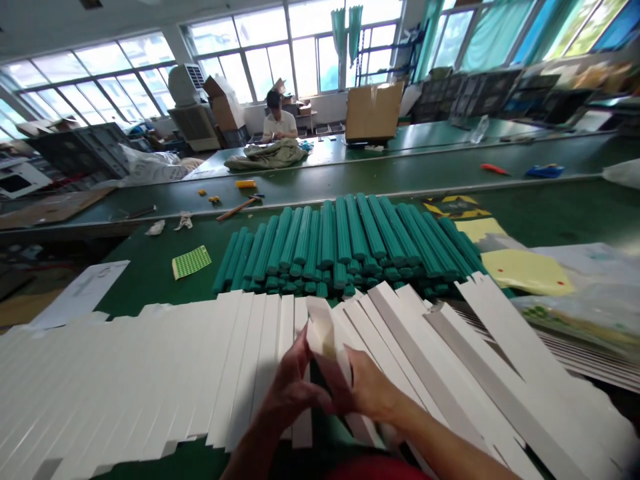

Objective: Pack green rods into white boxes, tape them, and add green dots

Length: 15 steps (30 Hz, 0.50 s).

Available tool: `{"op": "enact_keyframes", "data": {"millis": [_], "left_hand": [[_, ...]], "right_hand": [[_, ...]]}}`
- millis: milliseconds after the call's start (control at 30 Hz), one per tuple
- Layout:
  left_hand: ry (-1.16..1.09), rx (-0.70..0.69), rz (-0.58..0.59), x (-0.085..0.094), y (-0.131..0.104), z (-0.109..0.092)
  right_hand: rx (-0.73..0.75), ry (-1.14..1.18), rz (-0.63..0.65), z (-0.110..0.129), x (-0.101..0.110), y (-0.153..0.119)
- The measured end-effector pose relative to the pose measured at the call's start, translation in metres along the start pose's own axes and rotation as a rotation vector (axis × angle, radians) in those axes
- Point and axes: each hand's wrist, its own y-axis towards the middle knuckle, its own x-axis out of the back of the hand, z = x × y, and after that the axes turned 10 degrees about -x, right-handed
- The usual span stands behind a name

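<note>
Between my hands is a long, narrow white cardboard box [321, 328], tilted, its end open toward the far side with a flap standing up. My left hand [296, 379] grips the box's left side, thumb across the near face. On the right side, my right hand [369, 381] is closed around it. Flat white cartons [125, 373] lie in an overlapping row to the left. More long white boxes [440, 363], some folded into shape, fan out to the right. Just beyond, a stack of ribbed green cylinders [345, 233] lies on the green table.
A green-dotted sticker sheet [193, 262] and white paper [83, 293] lie at left. Yellow card [525, 271] and clear plastic bags [580, 307] sit at right. Farther back are a hammer [239, 208], yellow tape [245, 184], a cardboard box [374, 112] and a seated person [279, 123].
</note>
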Motion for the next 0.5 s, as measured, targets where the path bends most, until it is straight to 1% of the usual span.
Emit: {"op": "enact_keyframes", "data": {"millis": [33,100,167,200,233,267,300,367,400,433,500], "left_hand": [[0.026,0.012,-0.028,-0.003,-0.004,-0.005],[0.061,0.047,-0.096,-0.009,-0.011,-0.015],[0.111,0.055,-0.194,-0.008,-0.018,-0.025],[0.155,0.039,-0.255,-0.004,-0.021,-0.030],[0.207,0.012,-0.319,0.000,-0.023,-0.035],[0.257,-0.020,-0.374,0.006,-0.025,-0.040],[0.300,-0.049,-0.414,0.011,-0.026,-0.044],[0.350,-0.077,-0.446,0.019,-0.029,-0.048],[0.368,-0.075,-0.445,0.020,-0.031,-0.049],[0.393,-0.067,-0.440,0.021,-0.032,-0.049],[0.460,-0.049,-0.425,0.021,-0.036,-0.047]], "right_hand": [[0.015,-0.047,0.000,-0.001,-0.009,0.000],[0.067,-0.091,0.073,0.000,-0.020,0.000],[0.135,-0.166,0.184,0.002,-0.019,0.002],[0.156,-0.222,0.220,0.001,-0.016,0.005],[0.156,-0.275,0.217,-0.001,-0.011,0.009],[0.127,-0.324,0.153,-0.006,-0.006,0.015],[0.072,-0.366,0.046,-0.013,-0.002,0.022],[-0.069,-0.430,-0.196,-0.033,0.001,0.041],[-0.129,-0.462,-0.292,-0.043,0.000,0.051],[-0.176,-0.494,-0.359,-0.053,-0.002,0.060],[-0.232,-0.536,-0.413,-0.069,-0.009,0.076]]}}
